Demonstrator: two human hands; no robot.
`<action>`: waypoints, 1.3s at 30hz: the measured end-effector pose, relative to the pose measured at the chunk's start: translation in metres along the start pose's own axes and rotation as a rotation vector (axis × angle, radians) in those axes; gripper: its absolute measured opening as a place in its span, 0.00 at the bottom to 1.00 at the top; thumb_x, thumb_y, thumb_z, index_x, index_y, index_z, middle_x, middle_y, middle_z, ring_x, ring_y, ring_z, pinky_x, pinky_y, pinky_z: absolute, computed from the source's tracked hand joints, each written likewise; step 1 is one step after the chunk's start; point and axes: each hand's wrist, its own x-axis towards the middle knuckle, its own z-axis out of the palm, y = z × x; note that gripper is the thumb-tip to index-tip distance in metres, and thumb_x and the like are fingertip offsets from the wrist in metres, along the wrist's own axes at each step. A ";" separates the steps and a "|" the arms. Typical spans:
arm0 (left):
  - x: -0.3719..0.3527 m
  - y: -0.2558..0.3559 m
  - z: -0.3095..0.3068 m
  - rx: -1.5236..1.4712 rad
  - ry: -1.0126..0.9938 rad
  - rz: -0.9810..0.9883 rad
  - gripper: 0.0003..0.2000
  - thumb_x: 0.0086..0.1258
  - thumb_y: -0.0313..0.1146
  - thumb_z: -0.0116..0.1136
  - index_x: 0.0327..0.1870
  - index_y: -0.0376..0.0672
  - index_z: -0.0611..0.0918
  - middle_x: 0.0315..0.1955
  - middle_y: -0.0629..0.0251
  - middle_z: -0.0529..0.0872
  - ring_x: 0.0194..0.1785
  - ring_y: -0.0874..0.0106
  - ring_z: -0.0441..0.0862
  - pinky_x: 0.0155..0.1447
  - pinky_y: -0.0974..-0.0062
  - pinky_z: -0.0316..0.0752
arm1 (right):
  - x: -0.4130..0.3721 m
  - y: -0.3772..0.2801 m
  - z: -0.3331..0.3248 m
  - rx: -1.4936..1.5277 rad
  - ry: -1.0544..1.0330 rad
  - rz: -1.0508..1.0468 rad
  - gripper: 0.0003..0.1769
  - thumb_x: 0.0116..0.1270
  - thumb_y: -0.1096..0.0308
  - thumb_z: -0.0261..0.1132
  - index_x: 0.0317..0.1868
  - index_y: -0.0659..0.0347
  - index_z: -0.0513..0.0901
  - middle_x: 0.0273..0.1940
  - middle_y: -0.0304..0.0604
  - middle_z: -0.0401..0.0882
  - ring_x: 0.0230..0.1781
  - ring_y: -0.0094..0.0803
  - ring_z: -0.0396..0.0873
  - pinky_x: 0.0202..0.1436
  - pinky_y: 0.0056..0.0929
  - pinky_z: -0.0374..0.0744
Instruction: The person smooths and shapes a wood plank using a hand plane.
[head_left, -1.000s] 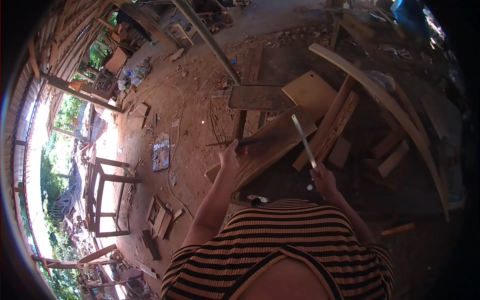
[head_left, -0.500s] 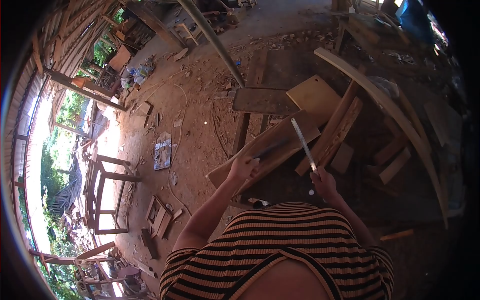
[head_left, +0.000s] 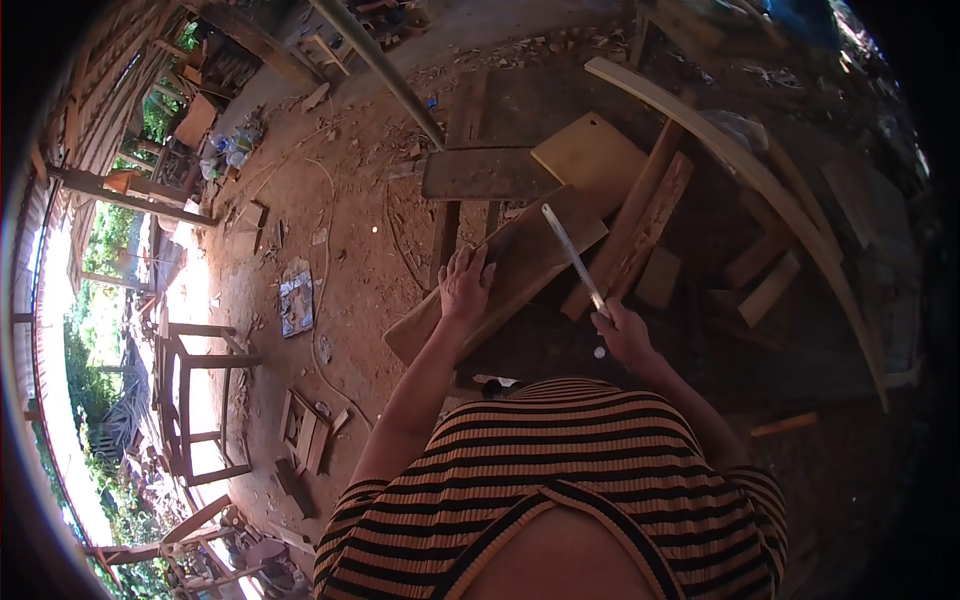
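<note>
In the head view, my left hand (head_left: 465, 287) lies with fingers stretched over the near left part of a wide wooden board (head_left: 520, 245), close to its long edge. The board sits at a slant on the dark work table (head_left: 520, 355). My right hand (head_left: 624, 333) is closed around the lower end of a steel ruler (head_left: 573, 257), a narrow shiny strip with a hole at its far tip. The ruler points up and left, and its far part overlaps the board in this view. The fingers of my right hand partly hide its near end.
Right of the board lie thick timber pieces (head_left: 640, 225), with a yellowish panel (head_left: 590, 155) behind. A long curved plank (head_left: 745, 170) sweeps across the right side. A wooden frame (head_left: 200, 400) stands on the dirt floor at left, and a slanting pole (head_left: 385, 80) rises beyond the table.
My left hand has gone from curled fingers to spread ones on the board. My right hand still holds the ruler. The whole scene has shifted left and up as the camera turned.
</note>
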 end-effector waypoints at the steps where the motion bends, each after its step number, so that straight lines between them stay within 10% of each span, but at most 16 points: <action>1: 0.003 -0.001 -0.001 -0.001 -0.006 0.005 0.23 0.72 0.44 0.50 0.65 0.49 0.71 0.62 0.58 0.72 0.68 0.59 0.64 0.69 0.52 0.58 | 0.004 -0.004 0.000 -0.011 -0.011 -0.037 0.14 0.67 0.59 0.59 0.34 0.61 0.70 0.24 0.49 0.78 0.30 0.49 0.81 0.32 0.43 0.73; 25: 0.032 0.025 -0.003 0.093 -0.195 -0.252 0.26 0.74 0.50 0.40 0.66 0.43 0.68 0.56 0.57 0.77 0.60 0.59 0.72 0.61 0.55 0.65 | 0.109 -0.060 0.062 -0.404 -0.050 -0.323 0.09 0.65 0.64 0.58 0.35 0.61 0.71 0.26 0.54 0.80 0.33 0.54 0.81 0.36 0.50 0.76; 39: 0.051 0.040 -0.008 0.008 -0.215 -0.491 0.20 0.73 0.46 0.34 0.48 0.44 0.79 0.52 0.54 0.81 0.59 0.58 0.75 0.61 0.55 0.65 | 0.119 -0.051 0.067 -0.386 -0.039 -0.364 0.07 0.63 0.67 0.56 0.36 0.61 0.69 0.26 0.54 0.79 0.33 0.55 0.79 0.35 0.50 0.75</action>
